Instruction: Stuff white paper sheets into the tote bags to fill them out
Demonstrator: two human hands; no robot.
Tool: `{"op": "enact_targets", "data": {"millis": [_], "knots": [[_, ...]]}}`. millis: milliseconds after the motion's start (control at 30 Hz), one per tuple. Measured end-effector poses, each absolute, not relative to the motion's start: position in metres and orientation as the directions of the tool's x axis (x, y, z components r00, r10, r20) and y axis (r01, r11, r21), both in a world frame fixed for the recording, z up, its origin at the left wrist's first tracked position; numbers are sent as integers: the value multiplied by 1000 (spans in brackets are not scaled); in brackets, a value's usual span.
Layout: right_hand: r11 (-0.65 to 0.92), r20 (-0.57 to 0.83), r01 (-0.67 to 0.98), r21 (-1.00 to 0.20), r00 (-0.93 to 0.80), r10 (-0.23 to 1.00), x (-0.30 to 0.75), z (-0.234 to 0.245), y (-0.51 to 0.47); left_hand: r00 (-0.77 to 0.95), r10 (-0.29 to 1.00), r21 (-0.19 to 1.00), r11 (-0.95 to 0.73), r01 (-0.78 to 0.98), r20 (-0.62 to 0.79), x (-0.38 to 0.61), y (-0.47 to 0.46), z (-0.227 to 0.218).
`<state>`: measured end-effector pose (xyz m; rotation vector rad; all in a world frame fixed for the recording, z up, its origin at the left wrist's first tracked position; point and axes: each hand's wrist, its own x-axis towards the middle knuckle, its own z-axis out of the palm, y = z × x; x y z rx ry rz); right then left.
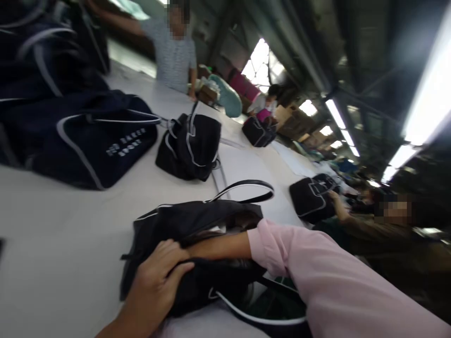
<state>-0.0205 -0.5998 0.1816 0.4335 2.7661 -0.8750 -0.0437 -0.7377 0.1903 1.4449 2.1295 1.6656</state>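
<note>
A black bag with white piping (197, 220) lies on the white table (52, 225) right in front of me, its strap looping up behind it. My left hand (155, 277) is closed on the bag's near edge and grips the fabric. My right forearm (218, 246), in a pink sleeve, reaches into the bag's opening. The right hand itself is hidden inside the bag, so its fingers do not show.
A large navy sports bag (88, 141) lies at the left, with more dark bags stacked behind it. Smaller black bags (190, 145) (259, 131) sit further along the table. At the right a co-worker's hand touches another black bag (312, 197). A person in a grey shirt (174, 61) stands at the far side.
</note>
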Motion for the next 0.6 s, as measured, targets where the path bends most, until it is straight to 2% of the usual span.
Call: {"op": "enact_targets", "data": {"millis": [100,167,233,267,367,400,433,467,533,600], "knots": [[908,-179,299,-294,-950,255,-6,167,-635,-631,681,874,-27,485,371,-42,-743,186],[932,-67,298,-209,-955,290,-4,167,-647,-655,657,868,1,496,373,-48,-742,182],[911,-98,271,-310,-962,253,-9,177,-642,-695,610,860,44,508,379,-51,-744,181],[875,-193,250,-414,-964,184,-13,184,-634,-713,586,860,52,508,386,-50,-747,181],[673,-532,272,-687,-820,-211,-29,211,-599,-771,478,858,66,509,420,-44,-757,182],[605,-596,324,-727,-735,-322,-32,221,-588,-794,439,859,87,505,421,-42,-761,180],[551,-634,390,-738,-681,-367,-33,229,-578,-817,404,862,118,493,411,-41,-764,176],[509,-644,444,-737,-688,-333,-33,237,-570,-840,378,869,150,471,389,-40,-766,171],[468,-553,438,-768,-821,-139,-29,249,-559,-865,362,880,194,434,347,-44,-766,155],[598,-293,276,-753,-954,71,-23,254,-552,-861,351,867,204,455,369,-53,-758,133]]}}
